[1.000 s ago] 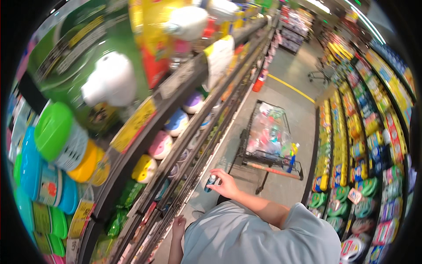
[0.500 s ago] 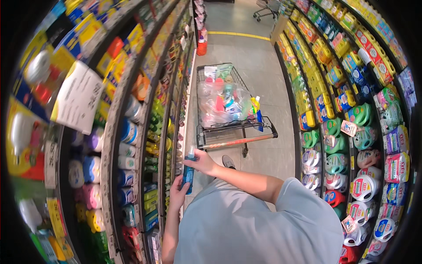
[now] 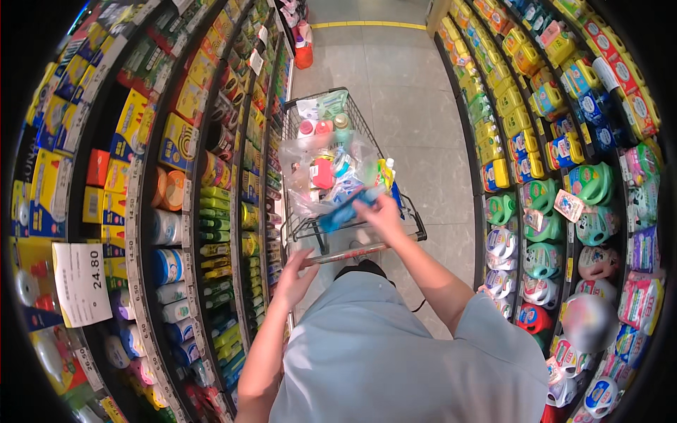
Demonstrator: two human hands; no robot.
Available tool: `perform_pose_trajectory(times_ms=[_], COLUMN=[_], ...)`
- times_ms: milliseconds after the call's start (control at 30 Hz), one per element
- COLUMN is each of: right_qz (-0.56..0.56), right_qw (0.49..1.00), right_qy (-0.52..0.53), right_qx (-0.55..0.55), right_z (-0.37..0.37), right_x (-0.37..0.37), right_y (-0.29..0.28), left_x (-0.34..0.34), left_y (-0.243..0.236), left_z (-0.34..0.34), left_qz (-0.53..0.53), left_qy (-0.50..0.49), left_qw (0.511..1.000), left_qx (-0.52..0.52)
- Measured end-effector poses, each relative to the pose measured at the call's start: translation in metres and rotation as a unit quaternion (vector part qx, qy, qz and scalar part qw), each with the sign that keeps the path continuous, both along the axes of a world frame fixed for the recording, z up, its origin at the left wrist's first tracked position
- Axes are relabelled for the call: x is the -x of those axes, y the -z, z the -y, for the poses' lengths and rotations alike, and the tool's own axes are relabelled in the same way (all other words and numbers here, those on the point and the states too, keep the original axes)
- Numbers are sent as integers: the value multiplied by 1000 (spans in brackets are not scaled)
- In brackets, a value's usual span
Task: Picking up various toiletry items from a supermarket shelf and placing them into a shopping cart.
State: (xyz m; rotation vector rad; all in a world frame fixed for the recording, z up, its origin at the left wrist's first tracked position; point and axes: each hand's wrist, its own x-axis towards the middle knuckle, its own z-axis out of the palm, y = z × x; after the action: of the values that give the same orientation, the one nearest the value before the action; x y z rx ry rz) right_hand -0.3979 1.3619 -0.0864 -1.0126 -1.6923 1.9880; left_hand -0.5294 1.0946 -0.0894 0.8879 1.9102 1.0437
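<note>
My right hand point(image 3: 381, 215) grips a slim blue bottle point(image 3: 342, 213), held tilted over the near end of a wire shopping cart point(image 3: 416, 227). Motion blurs the bottle slightly. By the left end of the cart's handle point(image 3: 344, 254) is my left hand point(image 3: 290, 279), its fingers apart and nothing in them. Inside the cart, a clear plastic bag point(image 3: 299, 190) holds several goods, among them a red-pink container point(image 3: 322, 173). A yellow-topped bottle point(image 3: 385, 170) stands at the cart's right side.
Shelves of boxes, jars and bottles point(image 3: 169, 227) rise close on my left, with a white price card point(image 3: 82, 284) sticking out. Detergent jugs point(image 3: 541, 261) fill the shelves on my right. Grey floor tiles point(image 3: 409, 106) run ahead to a yellow line point(image 3: 370, 25).
The blue bottle has gone from both hands beside the left shelf to my right hand alone, over the cart. My left hand has let go. The cart appears nearer and further left.
</note>
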Motion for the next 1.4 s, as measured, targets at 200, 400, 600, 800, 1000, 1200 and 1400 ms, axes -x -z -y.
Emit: perform_pose_trajectory(times_ms=[200,400,600,800,1000,1200,1400], right_qz=[-6,74,78,36,23,-6,38], right_qw=[975,978,944,942,942,936,918], right_qy=[64,-57,-121,-155,-197,-217,-270], right_qx=[-211,-187,-296,-296,-271,-277,-288], right_z=[-81,-100,-93,-94,-82,-72,-58], right_x=[32,67,73,79,98,109,125], right_y=[65,108,136,158,140,165,182], left_x=[3,15,15,12,10,6,0], left_y=[11,75,77,76,70,62,64], left_z=[-127,-166,-160,-158,-148,-151,-146], left_qz=[-115,-227,-237,-214,-219,-192,-199], left_qy=[55,61,39,6,-10,-17,-47], left_qw=[992,969,967,974,973,976,976], left_qx=[16,78,85,71,73,102,76])
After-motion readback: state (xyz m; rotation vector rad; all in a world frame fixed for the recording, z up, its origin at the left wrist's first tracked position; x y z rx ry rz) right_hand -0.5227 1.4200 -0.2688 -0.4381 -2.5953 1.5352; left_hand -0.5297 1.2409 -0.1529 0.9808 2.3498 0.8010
